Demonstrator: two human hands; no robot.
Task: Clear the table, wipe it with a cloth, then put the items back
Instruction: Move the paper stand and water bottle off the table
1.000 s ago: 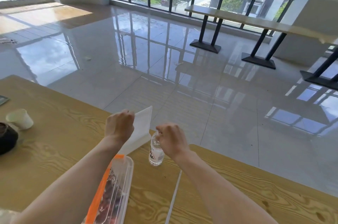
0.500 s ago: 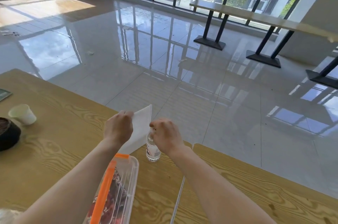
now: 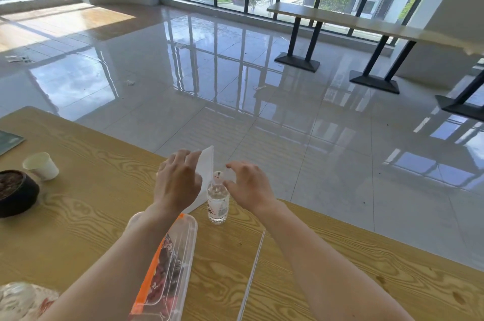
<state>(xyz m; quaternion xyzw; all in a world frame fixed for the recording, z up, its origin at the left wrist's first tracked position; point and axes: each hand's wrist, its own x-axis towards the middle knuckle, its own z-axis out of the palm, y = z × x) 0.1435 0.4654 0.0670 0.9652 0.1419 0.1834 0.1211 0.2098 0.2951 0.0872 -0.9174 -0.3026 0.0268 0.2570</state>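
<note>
- Small water bottle (image 3: 218, 202) stands upright and capped, near the far edge of the wooden table (image 3: 91, 216), between the two hands.
- Right hand (image 3: 250, 188) hovers over the cap, fingers spread wide and loosely curved, gripping nothing. The thumb is close to the bottle's neck; I cannot tell if it touches.
- Left hand (image 3: 178, 184) is just beside the bottle with a white cloth (image 3: 207, 163) standing up behind it. The grip is hidden by the back of the hand. Since the sheet stands edge-up, I judge it pinched.
- Step in hand, as I read it, is handling the bottle with the right hand. The table is not yet cleared.
- To do it well, wrap the body below the shoulder, not the cap, and lift straight up. The bottle is light and narrow, so a sideways knock would tip it toward the edge.
- Keep the cloth drawn back, as its lower corner hangs close to the bottle.
- Clear lidded container (image 3: 170, 263) with an orange strip lies under the left forearm, near the bottle. It crowds any pull toward the body.
- Seam (image 3: 252, 268) between two tabletops runs on the bottle's right and could catch anything slid across.
- Far left, well apart: paper cup (image 3: 41, 166), dark bowl (image 3: 18, 195), dark booklet (image 3: 9, 141).
- Crumpled plastic bag (image 3: 23, 299) at the near-left corner.
</note>
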